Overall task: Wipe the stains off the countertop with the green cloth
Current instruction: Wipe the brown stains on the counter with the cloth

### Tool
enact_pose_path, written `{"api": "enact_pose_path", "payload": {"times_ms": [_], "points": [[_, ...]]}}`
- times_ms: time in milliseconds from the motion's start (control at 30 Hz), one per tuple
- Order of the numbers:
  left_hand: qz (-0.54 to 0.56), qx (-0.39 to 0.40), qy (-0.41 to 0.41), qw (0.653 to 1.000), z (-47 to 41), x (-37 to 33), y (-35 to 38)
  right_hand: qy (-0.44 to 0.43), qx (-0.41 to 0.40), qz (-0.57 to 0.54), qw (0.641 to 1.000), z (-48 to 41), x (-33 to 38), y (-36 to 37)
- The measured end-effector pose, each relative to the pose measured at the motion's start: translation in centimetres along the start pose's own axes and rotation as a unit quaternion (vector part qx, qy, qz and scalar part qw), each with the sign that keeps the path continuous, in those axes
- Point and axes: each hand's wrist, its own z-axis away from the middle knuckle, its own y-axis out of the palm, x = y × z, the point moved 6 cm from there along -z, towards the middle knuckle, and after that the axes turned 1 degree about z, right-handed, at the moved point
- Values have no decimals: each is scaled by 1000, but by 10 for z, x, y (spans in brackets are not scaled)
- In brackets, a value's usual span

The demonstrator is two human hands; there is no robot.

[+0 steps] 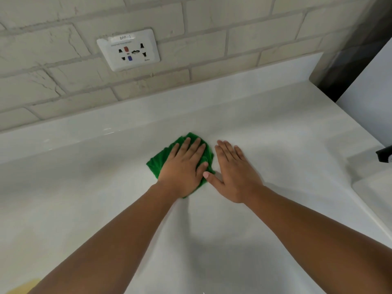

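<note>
Left hand flat on green cloth, right hand flat on countertop; wall socket label "8PP-1".

White countertop beneath crumpled green cloth.

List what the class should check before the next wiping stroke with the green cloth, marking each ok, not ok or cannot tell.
1. Left hand flat on green cloth: ok.
2. Green cloth lying on countertop: ok.
3. Right hand flat on countertop beside cloth: ok.
4. Yellowish patch at near left corner reached: not ok.
5. Surface under cloth clean: cannot tell.
</note>
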Motion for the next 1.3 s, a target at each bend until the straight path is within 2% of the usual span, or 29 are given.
{"api": "enact_pose_path", "payload": {"times_ms": [67, 167, 233, 333, 400, 467, 667, 800, 867, 933, 1000, 1167, 1300], "points": [[7, 4, 34, 999, 25, 11, 2, 0, 2, 2, 1000, -1, 0, 1], [16, -3, 21, 1000, 43, 42, 1, 6, 3, 0, 1000, 0, -1, 1], [14, -11, -20, 1000, 37, 66, 0, 8, -4, -1, 1000, 0, 0, 0], [21, -36, -127, 991, 6, 93, -5, 14, -6, -9, 1000, 1, 0, -1], [30, -30, -183, 982, -21, 93, -5, 16, -19, -24, 999, 2, -1, -4], [39, -14, -197, 979, -42, 75, -7, 22, -47, -61, 997, 5, -4, -7], [41, 6, -96, 995, -71, -25, -5, 85, -133, -156, 975, 17, -39, -19], [0, 28, 31, 999, -35, -81, 3, 100, -123, -177, 971, 31, -63, -27], [-1, 39, 103, 994, -4, -87, 7, 89, -97, -163, 978, 31, -62, -25], [-7, 44, 135, 990, 29, -77, 13, 62, -77, -135, 986, 28, -50, -21], [-10, 32, 119, 992, 57, -54, 15, 31, -69, -115, 990, 24, -30, -17], [7, 5, 14, 1000, 100, 21, 9, -51, -16, -89, 995, 8, 43, -5], [31, -18, -67, 997, 150, 63, 17, -74, 33, -52, 995, -3, 92, 12]]}}
